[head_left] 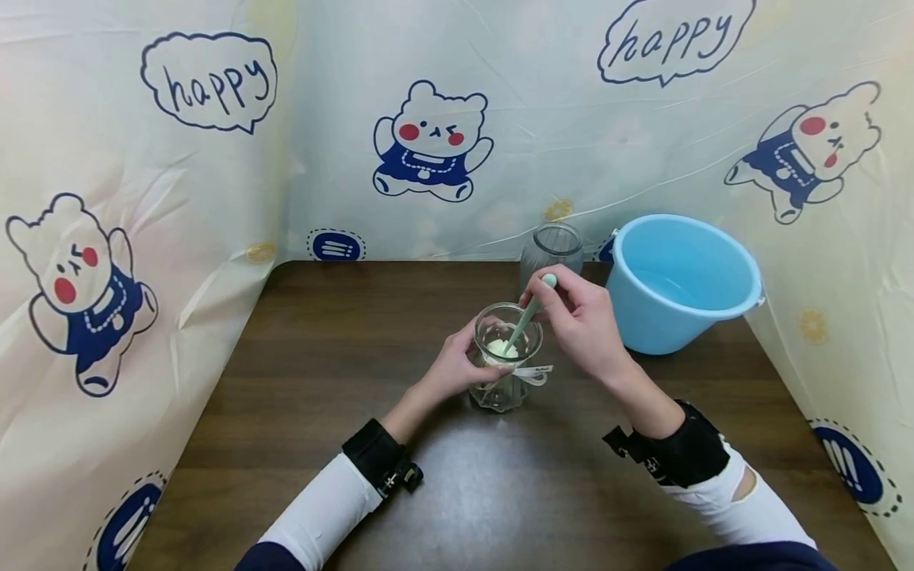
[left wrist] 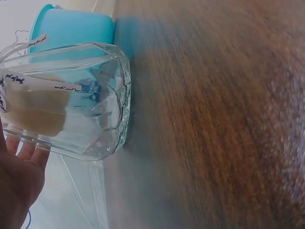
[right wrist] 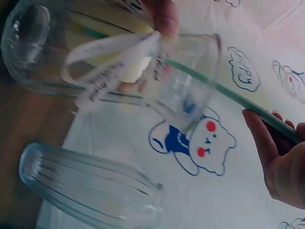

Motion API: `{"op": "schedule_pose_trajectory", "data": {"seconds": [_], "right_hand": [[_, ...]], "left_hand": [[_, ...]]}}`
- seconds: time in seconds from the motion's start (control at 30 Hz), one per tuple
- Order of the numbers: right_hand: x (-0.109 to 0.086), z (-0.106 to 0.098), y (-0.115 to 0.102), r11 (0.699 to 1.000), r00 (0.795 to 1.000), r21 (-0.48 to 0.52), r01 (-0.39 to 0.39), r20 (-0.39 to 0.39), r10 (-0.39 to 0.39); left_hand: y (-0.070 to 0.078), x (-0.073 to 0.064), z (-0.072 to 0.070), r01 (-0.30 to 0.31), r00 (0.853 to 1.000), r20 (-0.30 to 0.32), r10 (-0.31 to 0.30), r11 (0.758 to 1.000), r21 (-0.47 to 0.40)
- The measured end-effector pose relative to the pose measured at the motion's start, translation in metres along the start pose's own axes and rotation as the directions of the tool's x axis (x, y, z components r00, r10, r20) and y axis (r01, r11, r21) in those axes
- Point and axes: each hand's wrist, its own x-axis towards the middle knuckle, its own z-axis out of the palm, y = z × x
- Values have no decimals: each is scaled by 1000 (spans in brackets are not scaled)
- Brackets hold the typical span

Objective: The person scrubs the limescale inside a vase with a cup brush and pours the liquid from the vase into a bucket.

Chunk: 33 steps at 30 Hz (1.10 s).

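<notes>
Curled round the upper part of a glass jar [head_left: 502, 396], the left hand [head_left: 455, 369] has its thumb across the near side below the rim and its fingers round the far side. A white printed ribbon [head_left: 534, 375] is tied at the jar's neck. Pale stuff [head_left: 501, 347] sits inside. At the right, the right hand [head_left: 584, 321] pinches a green stick [head_left: 525, 317] between thumb and fingers, closed up snugly on it; the knob at its top pokes out above the grip, and the lower end goes into the pale stuff.

Brown tabletop [head_left: 336, 349] stretches from its slanting left edge to the jar, which stands upright near the middle, and more lies in front of it. Just behind the right hand stands a second glass jar [head_left: 557, 240], by the back edge; farther right, a blue bucket [head_left: 667, 337] limits room on that side.

Left forearm reaches up and inward, hand low at the jar. Right forearm slants in from the lower right, hand above the rim, wrist bent slightly downward.
</notes>
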Motion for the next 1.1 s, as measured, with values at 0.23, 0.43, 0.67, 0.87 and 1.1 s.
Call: {"op": "schedule_pose_trajectory", "data": {"seconds": [0.23,0.43,0.67,0.87,1.1], "right_hand": [[-6,11,-8,998,998,-65,14,58,-10],[4,2,-7,998,997,-18,61,57,-60],[2,12,5,993,993,-27,113,30,-112],[-4,15,-7,993,993,-38,109,49,-107],[4,0,-1,995,996,44,88,25,-89]], "left_hand": [[-2,0,-1,13,1000,15,-13,1000,-13],[-4,0,0,11,1000,8,-11,1000,-9],[-3,-1,0,18,1000,2,-18,1000,-14],[-2,-2,-2,33,999,4,-33,999,-13],[-1,0,-1,22,1000,7,-22,1000,-11]]}}
